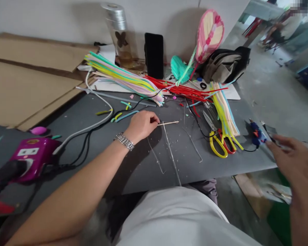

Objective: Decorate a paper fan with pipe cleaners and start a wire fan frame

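Note:
My left hand (143, 124), with a metal watch on its wrist, is closed in a pinch on one end of a thin wooden stick (171, 122). A long, pale wire-like strand (170, 150) meets the stick near its middle and runs toward my body. Thin bent strands (193, 145) lie on either side. At the right table edge is my right hand (292, 153), blurred, its fingers close to a dark blue glue gun (257, 132). Whether they touch or grip the gun cannot be made out.
Scissors (218, 145) with yellow and red handles lie right of centre. Behind are bundled pastel pipe cleaners (125, 77), red ones (179, 89), a phone (154, 56), a bottle (120, 37) and a pink fan-shaped craft (209, 36). A purple power socket (36, 159) and cables occupy the left.

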`<action>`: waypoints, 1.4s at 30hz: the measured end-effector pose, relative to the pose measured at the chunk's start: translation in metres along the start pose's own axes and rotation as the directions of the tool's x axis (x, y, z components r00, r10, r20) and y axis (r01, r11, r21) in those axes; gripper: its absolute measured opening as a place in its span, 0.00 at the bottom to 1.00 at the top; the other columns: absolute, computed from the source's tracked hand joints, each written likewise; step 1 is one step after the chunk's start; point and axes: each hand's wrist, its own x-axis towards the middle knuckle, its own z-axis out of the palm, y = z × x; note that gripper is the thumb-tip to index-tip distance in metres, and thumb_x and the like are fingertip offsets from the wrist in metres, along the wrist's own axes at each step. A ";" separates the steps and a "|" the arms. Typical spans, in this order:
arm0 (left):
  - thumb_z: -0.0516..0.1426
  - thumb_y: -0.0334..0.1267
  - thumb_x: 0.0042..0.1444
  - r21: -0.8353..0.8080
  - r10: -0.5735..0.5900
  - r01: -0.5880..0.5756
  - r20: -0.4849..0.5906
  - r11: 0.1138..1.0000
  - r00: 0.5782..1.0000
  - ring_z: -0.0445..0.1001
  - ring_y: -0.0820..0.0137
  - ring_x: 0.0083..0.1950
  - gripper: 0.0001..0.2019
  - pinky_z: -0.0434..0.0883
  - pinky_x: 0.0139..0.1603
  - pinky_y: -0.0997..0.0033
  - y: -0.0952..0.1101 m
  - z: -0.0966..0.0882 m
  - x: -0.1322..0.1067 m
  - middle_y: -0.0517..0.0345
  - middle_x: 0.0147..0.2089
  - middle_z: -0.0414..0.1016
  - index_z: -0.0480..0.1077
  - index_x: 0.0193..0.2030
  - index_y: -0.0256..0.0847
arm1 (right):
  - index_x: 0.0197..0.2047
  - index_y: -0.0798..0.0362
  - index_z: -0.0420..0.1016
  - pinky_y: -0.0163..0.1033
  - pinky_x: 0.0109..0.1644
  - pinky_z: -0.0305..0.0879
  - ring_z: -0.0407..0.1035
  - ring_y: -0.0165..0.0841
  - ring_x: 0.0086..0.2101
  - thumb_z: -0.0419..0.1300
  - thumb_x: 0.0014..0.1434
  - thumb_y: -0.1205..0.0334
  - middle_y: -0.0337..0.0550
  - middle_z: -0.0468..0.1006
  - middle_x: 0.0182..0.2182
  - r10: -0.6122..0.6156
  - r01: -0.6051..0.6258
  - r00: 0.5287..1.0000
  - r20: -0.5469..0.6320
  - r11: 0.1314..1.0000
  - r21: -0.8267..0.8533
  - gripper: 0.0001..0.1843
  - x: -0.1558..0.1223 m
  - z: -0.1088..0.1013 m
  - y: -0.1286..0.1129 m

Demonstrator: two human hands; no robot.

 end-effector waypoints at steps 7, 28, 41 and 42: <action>0.59 0.31 0.53 -0.017 -0.019 0.019 0.002 1.000 1.000 0.78 0.67 0.34 0.10 0.68 0.36 0.69 -0.002 0.002 0.001 0.57 0.34 0.85 0.83 0.35 0.43 | 0.43 0.49 0.81 0.49 0.53 0.71 0.77 0.42 0.45 0.59 0.66 0.64 0.48 0.83 0.42 -0.691 0.546 0.683 0.237 0.698 0.464 0.08 -0.057 0.086 -0.168; 0.60 0.29 0.57 0.031 -0.035 0.034 0.018 0.999 0.999 0.81 0.62 0.41 0.10 0.73 0.47 0.64 0.002 0.000 -0.001 0.51 0.41 0.86 0.84 0.40 0.41 | 0.39 0.52 0.80 0.49 0.53 0.64 0.72 0.45 0.46 0.58 0.60 0.72 0.50 0.81 0.40 -0.734 0.527 0.468 0.491 0.678 0.512 0.10 -0.075 0.202 -0.188; 0.60 0.27 0.57 0.017 -0.040 0.039 0.008 0.999 0.999 0.80 0.63 0.39 0.11 0.73 0.46 0.65 0.002 0.000 -0.001 0.51 0.40 0.86 0.84 0.40 0.40 | 0.41 0.50 0.83 0.46 0.50 0.60 0.70 0.42 0.46 0.55 0.61 0.75 0.47 0.80 0.41 -0.746 0.521 0.454 0.486 0.665 0.534 0.16 -0.077 0.202 -0.185; 0.60 0.27 0.58 0.019 -0.043 0.043 0.009 0.999 0.999 0.80 0.63 0.40 0.11 0.73 0.46 0.64 0.002 0.000 -0.001 0.51 0.40 0.86 0.84 0.40 0.40 | 0.41 0.50 0.83 0.46 0.50 0.60 0.70 0.42 0.46 0.55 0.61 0.75 0.47 0.80 0.41 -0.748 0.528 0.450 0.489 0.664 0.530 0.17 -0.076 0.202 -0.185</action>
